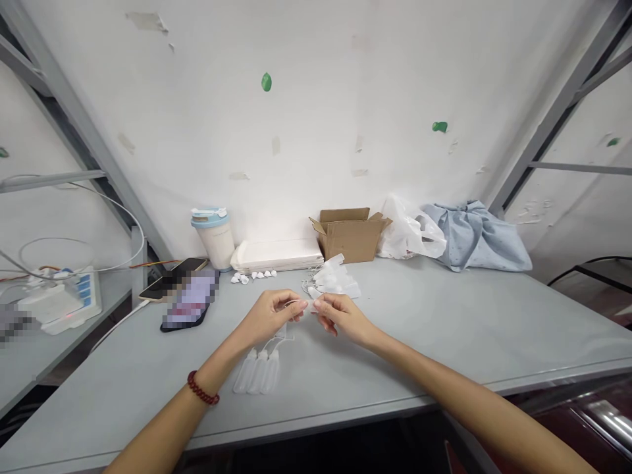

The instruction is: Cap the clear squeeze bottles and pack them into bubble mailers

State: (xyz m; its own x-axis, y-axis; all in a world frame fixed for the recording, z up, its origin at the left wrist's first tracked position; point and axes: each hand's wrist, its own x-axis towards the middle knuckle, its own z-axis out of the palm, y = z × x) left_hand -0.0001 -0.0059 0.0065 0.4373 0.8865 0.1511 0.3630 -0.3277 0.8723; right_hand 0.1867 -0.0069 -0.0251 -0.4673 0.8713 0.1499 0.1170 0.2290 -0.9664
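Note:
Over the middle of the table, my left hand (279, 311) pinches a thin white tube (292, 303) between thumb and fingers. Close beside it, fingertips nearly meeting, my right hand (340, 315) is closed in a pinch on something small and pale, mostly hidden by the fingers. Below my left hand lie three small translucent squeeze bottles (257, 374) side by side, with thin white tubes coming from their tops. Just behind my hands is a pile of similar translucent bottles (336, 276). Several small white caps (264, 274) sit further back on the left.
Along the wall stand a lidded cup (214, 240), a white stack (279, 253), an open cardboard box (350, 238), a white plastic bag (409, 230) and a blue cloth bundle (478, 237). Two phones, one nearer (192, 299), lie left. A power strip (74, 299) stands beyond.

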